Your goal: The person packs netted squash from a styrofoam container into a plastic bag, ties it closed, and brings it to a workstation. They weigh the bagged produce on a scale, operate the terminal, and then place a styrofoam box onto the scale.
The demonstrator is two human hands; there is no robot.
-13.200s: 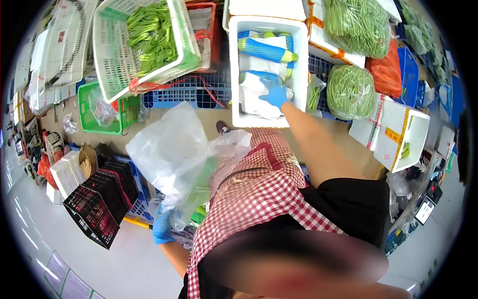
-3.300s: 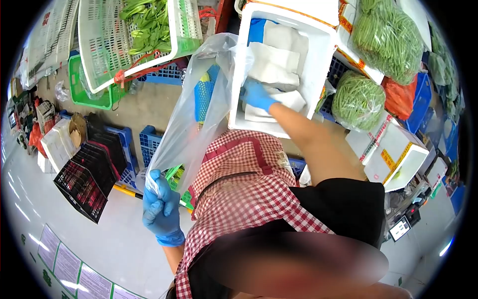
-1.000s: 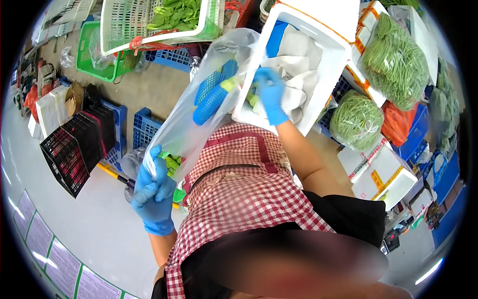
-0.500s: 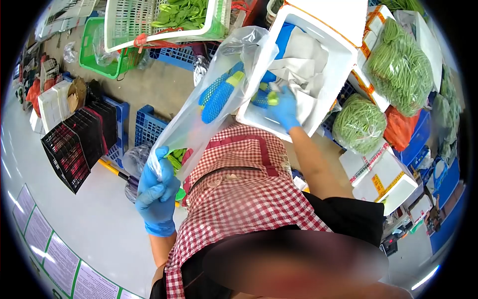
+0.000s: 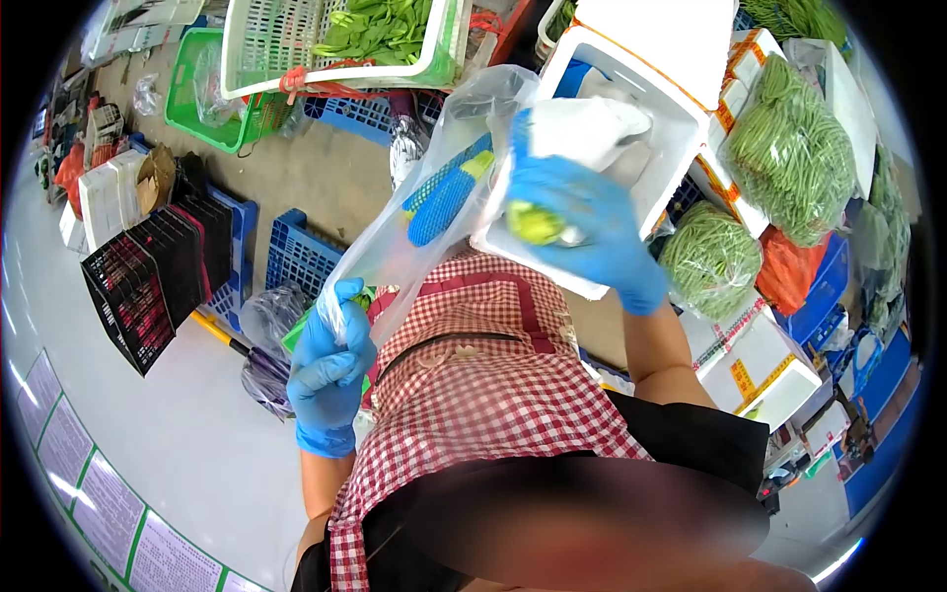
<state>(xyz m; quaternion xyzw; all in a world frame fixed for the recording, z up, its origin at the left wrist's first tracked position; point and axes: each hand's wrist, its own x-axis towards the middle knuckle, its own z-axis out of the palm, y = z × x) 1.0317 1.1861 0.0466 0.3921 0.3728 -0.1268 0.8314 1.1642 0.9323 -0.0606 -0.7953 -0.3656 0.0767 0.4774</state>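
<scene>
My left hand (image 5: 333, 370), in a blue glove, is closed on the gathered edge of a clear plastic bag (image 5: 380, 261). Inside the bag lie long vegetables in blue foam nets (image 5: 442, 202), with yellow-green ends showing. Over the near side of a white foam box (image 5: 681, 148), my gloved right hand (image 5: 607, 222) is blurred by motion. Its fingers are wrapped round a pale-green vegetable in a blue net (image 5: 534, 223), partly hidden by the hand. White sheet material (image 5: 582, 126) sits in the box behind that hand.
A white basket of leafy greens (image 5: 232, 59) stands at the top, with a green crate (image 5: 178, 104) to its left. Bagged long beans (image 5: 789, 148) lie at right on foam boxes. A black crate (image 5: 148, 286) and blue pallet (image 5: 296, 252) are at left.
My right hand has come up out of the foam box towards me, holding a netted vegetable. The white sheet has shifted. My left hand still grips the bag, slightly further right.
</scene>
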